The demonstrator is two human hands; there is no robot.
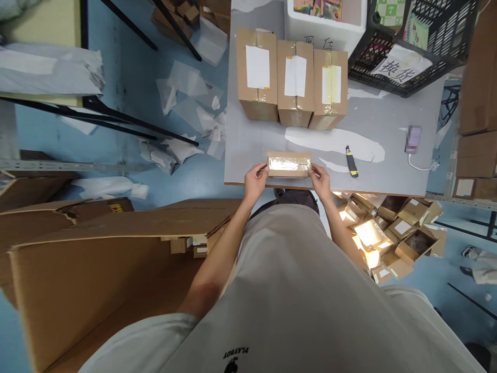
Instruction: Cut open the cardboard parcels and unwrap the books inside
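Observation:
A small cardboard box with shiny clear tape along its top lies at the near edge of the grey table. My left hand grips its left end, fingers curled round it. At the right end my right hand holds the box the same way. Both hands are closed on the box, just above the table's front edge.
Three taped cartons with white labels stand in a row behind. A utility knife lies right of the box on paper strips. A phone, black crate and white foam box are farther back. Cardboard boxes and paper scraps litter the floor.

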